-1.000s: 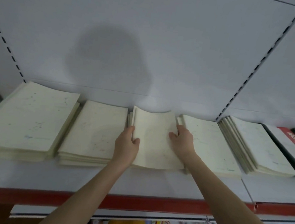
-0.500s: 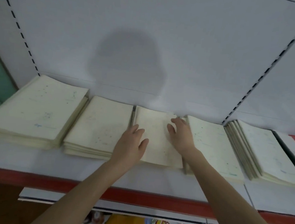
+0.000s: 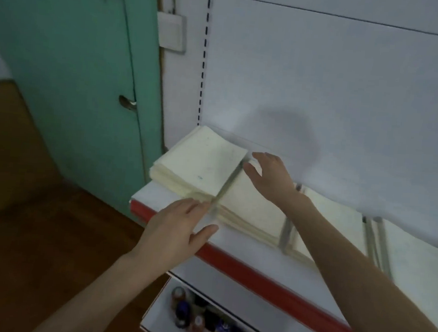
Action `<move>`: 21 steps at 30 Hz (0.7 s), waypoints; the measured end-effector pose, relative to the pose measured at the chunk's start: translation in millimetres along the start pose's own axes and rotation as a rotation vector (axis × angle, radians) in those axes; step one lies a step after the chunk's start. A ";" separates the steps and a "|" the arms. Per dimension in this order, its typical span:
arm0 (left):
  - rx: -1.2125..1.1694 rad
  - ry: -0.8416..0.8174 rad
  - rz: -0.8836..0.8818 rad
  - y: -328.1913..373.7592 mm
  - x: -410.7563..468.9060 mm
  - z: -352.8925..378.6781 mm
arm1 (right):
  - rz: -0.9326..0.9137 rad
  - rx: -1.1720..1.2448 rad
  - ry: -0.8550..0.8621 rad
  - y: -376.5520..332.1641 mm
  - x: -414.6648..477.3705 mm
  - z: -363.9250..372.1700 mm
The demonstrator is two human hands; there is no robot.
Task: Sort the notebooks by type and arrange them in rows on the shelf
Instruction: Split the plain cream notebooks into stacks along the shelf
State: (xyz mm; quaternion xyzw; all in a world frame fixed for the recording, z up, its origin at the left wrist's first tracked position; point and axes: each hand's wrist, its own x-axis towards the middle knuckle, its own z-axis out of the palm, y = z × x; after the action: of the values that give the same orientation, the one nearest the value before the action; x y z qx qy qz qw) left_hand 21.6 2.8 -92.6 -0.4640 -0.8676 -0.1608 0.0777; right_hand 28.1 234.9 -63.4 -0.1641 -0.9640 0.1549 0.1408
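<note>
Cream notebooks (image 3: 415, 260) are laid flat in four stacks, set side by side in one row along a white shelf (image 3: 243, 246) with a red front edge. The first stack (image 3: 199, 164) is placed at the shelf's left end, its far edge close to the back panel (image 3: 324, 82). The second stack (image 3: 251, 210) is set just beside it, and a narrow dark gap is seen between the two. The third stack (image 3: 339, 225) and fourth stack (image 3: 426, 276) are lined up further right, partly hidden by the right forearm.

The left hand (image 3: 176, 230) is held palm down over the shelf's front edge, with its fingers straight and spread and nothing gripped. Its fingertips are seen at the front corner of the first stack, by the gap; contact cannot be told through the blur. The right hand (image 3: 269, 177) is stretched over the far end of the second stack, with fingers spread and relaxed and the thumb pointed toward the gap. Nothing is pinched, and whether the cover is touched cannot be told.

A green door (image 3: 62, 75) with a metal handle (image 3: 127, 102) is seen left of the shelf. A white switch plate (image 3: 172, 32) is fixed between the door and a slotted upright (image 3: 204, 60). A rounded shadow (image 3: 286, 134) is cast on the back panel above the right hand. Under the shelf, small bottles (image 3: 192, 318) are stored on a lower shelf (image 3: 158, 318), too blurred to be told apart. A brown floor (image 3: 23, 242) is seen at lower left.
</note>
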 end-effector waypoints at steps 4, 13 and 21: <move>0.062 0.051 -0.047 -58.9 -30.7 -21.1 | -0.122 -0.046 -0.142 -77.3 9.3 32.0; -0.330 0.035 -0.129 -148.8 -67.4 -45.4 | -0.036 -0.171 -0.082 -133.2 1.3 92.8; -1.100 -0.098 -0.496 -140.8 -28.1 -33.5 | -0.158 -0.074 0.147 -147.2 -45.2 89.9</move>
State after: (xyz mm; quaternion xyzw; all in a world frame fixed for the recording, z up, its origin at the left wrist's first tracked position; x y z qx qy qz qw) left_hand -80.0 -103.8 -98.3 -0.2269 -0.7420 -0.5776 -0.2536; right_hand -0.1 63.8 -104.6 -0.1038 -0.9660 0.0953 0.2168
